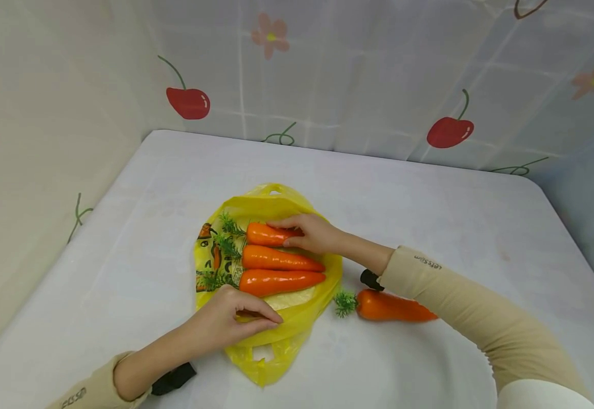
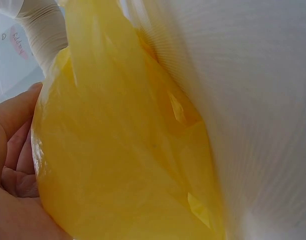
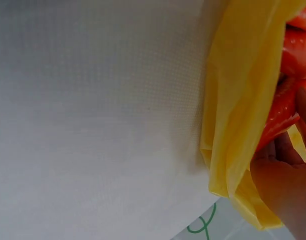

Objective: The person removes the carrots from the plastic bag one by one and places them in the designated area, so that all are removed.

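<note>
Across the white surface (image 1: 404, 199), take the yellow bag as your landmark. Your right sleeve (image 1: 465, 312) stretches to the right of the bag; if that arm swung low, it could roll away what lies beneath it. The yellow bag (image 1: 307, 309) lies with its mouth spread, and as its film looks thin, an uneven pull could fold the rim inward or drag everything along. Your left hand (image 1: 228, 315) has thumb and fingertips pinched on the bag's near rim; slack there would probably let that wall sag. Your right hand (image 1: 312, 233), in the bag's far half, is clamped on the far carrot (image 1: 266, 234), whose glossy skin might slip, since you hold it toward the tapering part. Nearer you in the bag, the middle carrot (image 1: 279, 259) and the near carrot (image 1: 279, 282) lie side by side, and a knock could set both rolling. The loose carrot (image 1: 394, 307) sits just right of the bag, partly hidden by your sleeve. Smallest are the green tops (image 1: 228, 247) toward the bag's left side; their sprigs might snag the film. From your head view you see all four carrots, though your right hand covers the far one's tip; your right wrist view shows its narrower part lying in your hand. Your left wrist view shows no carrot, but gives you the bag's bulging outer wall.
</note>
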Action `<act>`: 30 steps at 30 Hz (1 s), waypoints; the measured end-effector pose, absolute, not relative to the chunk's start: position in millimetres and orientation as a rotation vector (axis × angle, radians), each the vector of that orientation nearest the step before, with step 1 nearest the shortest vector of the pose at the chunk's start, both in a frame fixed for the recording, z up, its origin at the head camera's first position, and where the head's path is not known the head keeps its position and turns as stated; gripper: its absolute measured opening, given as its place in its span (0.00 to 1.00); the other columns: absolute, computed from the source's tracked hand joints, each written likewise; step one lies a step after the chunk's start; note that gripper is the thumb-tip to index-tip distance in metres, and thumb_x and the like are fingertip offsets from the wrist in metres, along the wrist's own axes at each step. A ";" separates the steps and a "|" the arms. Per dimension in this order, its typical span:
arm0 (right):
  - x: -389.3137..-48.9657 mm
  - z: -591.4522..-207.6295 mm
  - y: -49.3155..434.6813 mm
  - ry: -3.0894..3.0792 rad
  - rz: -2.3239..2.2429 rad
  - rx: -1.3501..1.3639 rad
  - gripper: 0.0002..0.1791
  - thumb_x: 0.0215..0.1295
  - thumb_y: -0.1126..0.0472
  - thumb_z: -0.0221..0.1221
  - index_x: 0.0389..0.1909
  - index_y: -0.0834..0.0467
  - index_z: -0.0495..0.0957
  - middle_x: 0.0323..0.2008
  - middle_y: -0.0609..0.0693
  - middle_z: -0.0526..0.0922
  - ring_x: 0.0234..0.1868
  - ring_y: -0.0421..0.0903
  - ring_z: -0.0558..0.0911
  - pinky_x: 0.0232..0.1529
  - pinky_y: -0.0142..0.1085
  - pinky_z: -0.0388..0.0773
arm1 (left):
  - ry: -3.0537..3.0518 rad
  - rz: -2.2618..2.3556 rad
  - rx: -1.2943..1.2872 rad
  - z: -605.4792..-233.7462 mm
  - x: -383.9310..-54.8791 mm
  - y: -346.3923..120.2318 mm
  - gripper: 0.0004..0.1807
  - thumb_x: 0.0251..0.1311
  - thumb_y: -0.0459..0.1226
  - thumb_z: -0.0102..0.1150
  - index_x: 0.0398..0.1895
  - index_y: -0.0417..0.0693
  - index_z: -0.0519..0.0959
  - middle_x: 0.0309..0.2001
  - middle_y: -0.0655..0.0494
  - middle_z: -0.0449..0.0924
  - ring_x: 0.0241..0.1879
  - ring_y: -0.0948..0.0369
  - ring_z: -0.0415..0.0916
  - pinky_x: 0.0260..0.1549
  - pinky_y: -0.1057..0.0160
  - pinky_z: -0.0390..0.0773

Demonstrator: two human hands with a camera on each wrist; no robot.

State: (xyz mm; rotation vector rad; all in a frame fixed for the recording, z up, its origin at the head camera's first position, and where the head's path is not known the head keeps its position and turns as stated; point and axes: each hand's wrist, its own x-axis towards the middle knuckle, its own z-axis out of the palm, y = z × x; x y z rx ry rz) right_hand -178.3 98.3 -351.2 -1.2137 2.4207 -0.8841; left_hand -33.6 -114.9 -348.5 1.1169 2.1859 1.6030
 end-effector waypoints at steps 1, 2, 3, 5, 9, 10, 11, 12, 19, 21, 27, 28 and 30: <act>-178.7 -351.4 98.4 2.415 -0.889 -1.211 0.25 0.62 0.66 0.60 0.62 0.61 0.71 0.54 0.55 0.76 0.36 0.45 0.71 0.35 0.30 0.68 | 2.186 1.602 1.116 -348.5 -33.7 -114.9 0.05 0.56 0.30 0.63 0.35 0.43 0.85 0.34 0.62 0.84 0.34 0.68 0.80 0.31 0.66 0.80; -179.2 -351.4 98.5 2.409 -0.893 -1.208 0.25 0.62 0.67 0.60 0.62 0.61 0.71 0.54 0.55 0.76 0.36 0.45 0.71 0.35 0.30 0.68 | 2.185 1.602 1.113 -348.3 -33.8 -115.0 0.05 0.56 0.30 0.63 0.35 0.43 0.85 0.34 0.62 0.84 0.34 0.68 0.80 0.31 0.66 0.80; -179.5 -351.2 98.7 2.403 -0.897 -1.206 0.25 0.62 0.67 0.60 0.62 0.61 0.71 0.54 0.55 0.76 0.36 0.44 0.71 0.35 0.30 0.68 | 2.185 1.601 1.111 -348.2 -33.9 -115.1 0.05 0.56 0.30 0.63 0.35 0.43 0.85 0.34 0.62 0.84 0.34 0.68 0.80 0.31 0.66 0.80; -180.2 -350.5 98.8 2.384 -0.916 -1.205 0.25 0.62 0.67 0.60 0.62 0.61 0.71 0.54 0.56 0.76 0.36 0.45 0.71 0.35 0.30 0.68 | 2.185 1.597 1.103 -347.8 -34.0 -114.8 0.05 0.57 0.31 0.63 0.35 0.43 0.85 0.34 0.63 0.84 0.34 0.68 0.80 0.31 0.66 0.80; -181.0 -347.8 99.4 2.348 -0.972 -1.217 0.25 0.62 0.68 0.60 0.61 0.63 0.71 0.54 0.56 0.77 0.37 0.45 0.72 0.36 0.30 0.69 | 2.187 1.590 1.086 -346.5 -34.0 -114.0 0.05 0.57 0.31 0.63 0.35 0.44 0.86 0.34 0.62 0.84 0.34 0.68 0.80 0.32 0.66 0.80; -181.0 -346.9 99.5 2.339 -0.988 -1.219 0.25 0.62 0.68 0.60 0.61 0.63 0.71 0.54 0.56 0.77 0.38 0.45 0.72 0.36 0.30 0.69 | 2.187 1.587 1.081 -345.9 -33.9 -113.8 0.05 0.57 0.31 0.63 0.36 0.44 0.86 0.34 0.62 0.84 0.34 0.68 0.80 0.32 0.67 0.80; -181.0 -345.9 99.6 2.333 -0.999 -1.223 0.25 0.62 0.68 0.60 0.61 0.64 0.71 0.54 0.56 0.77 0.38 0.45 0.72 0.37 0.30 0.69 | 2.188 1.586 1.080 -345.4 -33.9 -113.6 0.05 0.57 0.31 0.63 0.36 0.43 0.86 0.34 0.61 0.84 0.34 0.68 0.80 0.32 0.67 0.80; -180.7 -344.8 99.8 2.331 -1.007 -1.225 0.25 0.62 0.68 0.60 0.61 0.64 0.71 0.54 0.57 0.76 0.39 0.45 0.72 0.39 0.30 0.70 | 2.189 1.586 1.080 -344.9 -33.7 -113.4 0.05 0.57 0.31 0.62 0.36 0.43 0.85 0.34 0.60 0.84 0.34 0.68 0.80 0.32 0.67 0.80; -174.4 -332.5 103.4 2.306 -1.044 -1.171 0.25 0.62 0.66 0.60 0.62 0.62 0.70 0.56 0.56 0.75 0.37 0.45 0.72 0.36 0.32 0.70 | 2.188 1.598 1.096 -343.6 -33.2 -112.6 0.05 0.57 0.31 0.62 0.36 0.41 0.85 0.34 0.58 0.84 0.34 0.67 0.80 0.31 0.67 0.80; -170.9 -327.5 105.4 2.299 -1.058 -1.153 0.26 0.62 0.66 0.60 0.62 0.61 0.70 0.56 0.55 0.75 0.37 0.44 0.72 0.35 0.32 0.70 | 2.183 1.601 1.095 -343.8 -33.4 -112.6 0.05 0.57 0.31 0.62 0.36 0.41 0.85 0.34 0.58 0.84 0.34 0.67 0.80 0.31 0.67 0.80; -160.9 -312.2 120.4 2.243 -1.168 -1.140 0.26 0.63 0.67 0.59 0.62 0.63 0.69 0.58 0.54 0.74 0.47 0.44 0.76 0.45 0.35 0.75 | 2.171 1.609 1.082 -344.1 -33.6 -112.9 0.06 0.58 0.31 0.62 0.36 0.41 0.85 0.34 0.58 0.84 0.35 0.67 0.80 0.31 0.66 0.80; -159.7 -309.7 124.0 2.233 -1.192 -1.140 0.26 0.63 0.68 0.59 0.62 0.63 0.69 0.58 0.54 0.74 0.49 0.44 0.76 0.47 0.36 0.75 | 2.170 1.608 1.080 -344.1 -33.6 -113.0 0.06 0.58 0.31 0.62 0.36 0.41 0.85 0.34 0.58 0.84 0.35 0.67 0.80 0.31 0.66 0.80; -157.8 -305.2 132.0 2.229 -1.231 -1.132 0.26 0.63 0.68 0.59 0.62 0.64 0.69 0.58 0.54 0.74 0.51 0.45 0.75 0.49 0.38 0.74 | 2.167 1.608 1.084 -344.1 -33.8 -113.0 0.06 0.58 0.31 0.62 0.36 0.41 0.85 0.34 0.58 0.84 0.35 0.66 0.80 0.32 0.66 0.80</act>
